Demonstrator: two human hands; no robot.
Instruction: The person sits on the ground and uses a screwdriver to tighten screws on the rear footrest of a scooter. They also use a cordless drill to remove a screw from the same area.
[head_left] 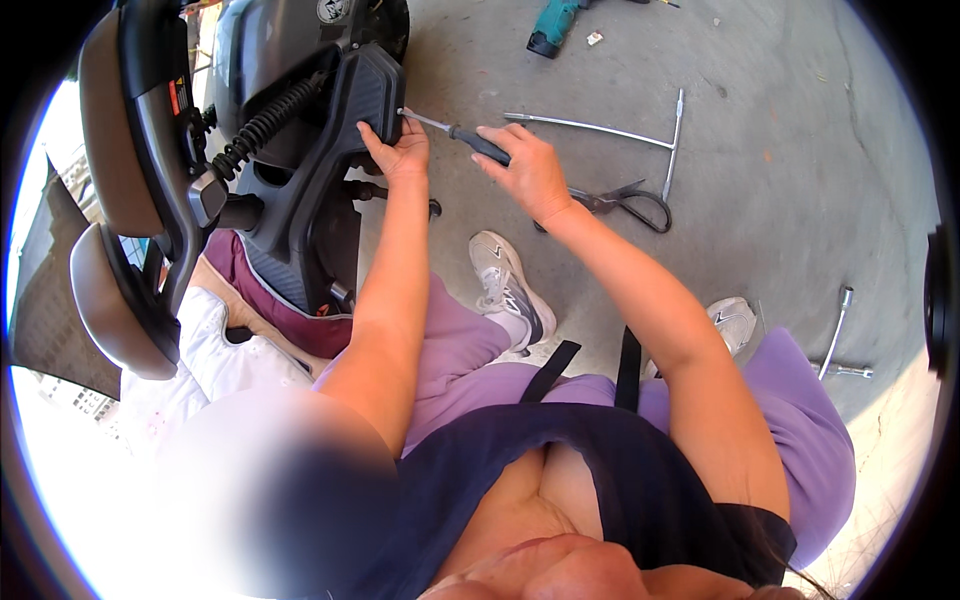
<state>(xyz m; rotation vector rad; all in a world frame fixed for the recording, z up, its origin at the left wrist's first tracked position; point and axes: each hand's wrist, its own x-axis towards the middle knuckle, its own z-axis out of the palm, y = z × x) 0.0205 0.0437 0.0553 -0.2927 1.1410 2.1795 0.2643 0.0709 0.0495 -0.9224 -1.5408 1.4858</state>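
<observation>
At the upper left stands a motor scooter with a black plastic side panel (pixel 366 85). My left hand (pixel 402 155) grips the panel's lower corner, its thumb on the front face and its fingers at the right edge, partly hidden. In my right hand (pixel 533 175) is a screwdriver (pixel 482 147) with a dark handle, its fingers wrapped round the grip. The metal shaft points left, and its tip meets the panel edge beside my left fingertips. Whether a screw sits at the tip is too small to tell.
On the concrete floor lie a T-shaped wrench (pixel 673 148), black-handled scissors (pixel 652 210) and a teal power drill (pixel 550 28). Another T-shaped wrench (pixel 836 335) rests at the right. The scooter's coil spring (pixel 262 125) and brown seat (pixel 115 130) rise at the left.
</observation>
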